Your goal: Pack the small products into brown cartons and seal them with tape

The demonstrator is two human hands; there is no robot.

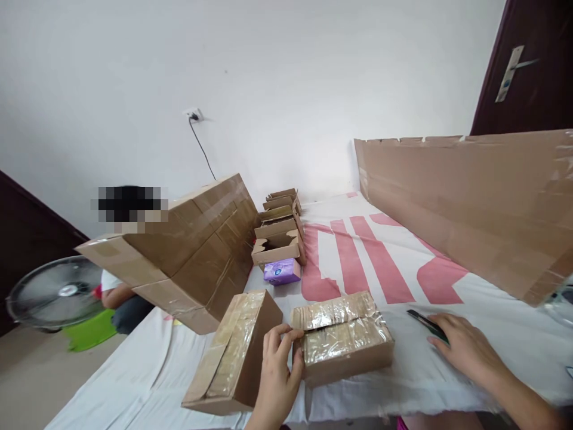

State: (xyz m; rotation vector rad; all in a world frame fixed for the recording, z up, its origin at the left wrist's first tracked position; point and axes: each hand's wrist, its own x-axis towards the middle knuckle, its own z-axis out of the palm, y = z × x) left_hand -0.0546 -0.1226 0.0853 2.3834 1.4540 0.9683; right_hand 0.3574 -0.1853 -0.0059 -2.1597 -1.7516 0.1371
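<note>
My left hand (282, 365) is at the near left end of a small taped cardboard box (342, 340), its thumb and fingers closed on the box's end at a gap in the top. Shiny clear tape covers the top of this box. Over to the right, my right hand (465, 346) grips a dark utility knife (427, 324), held low at the cloth with the tip pointing away to the left. Just left of my left hand lies a second taped cardboard box (237, 349), long and narrow.
Beyond are a purple tissue pack (282, 272) and a row of opened cardboard boxes (277, 242). Large cardboard (192, 251) stands left, and a cardboard panel (461, 203) right. A person (119, 292) sits behind the left cardboard, near a fan (54, 292). White-and-red cloth (353, 257) covers the table.
</note>
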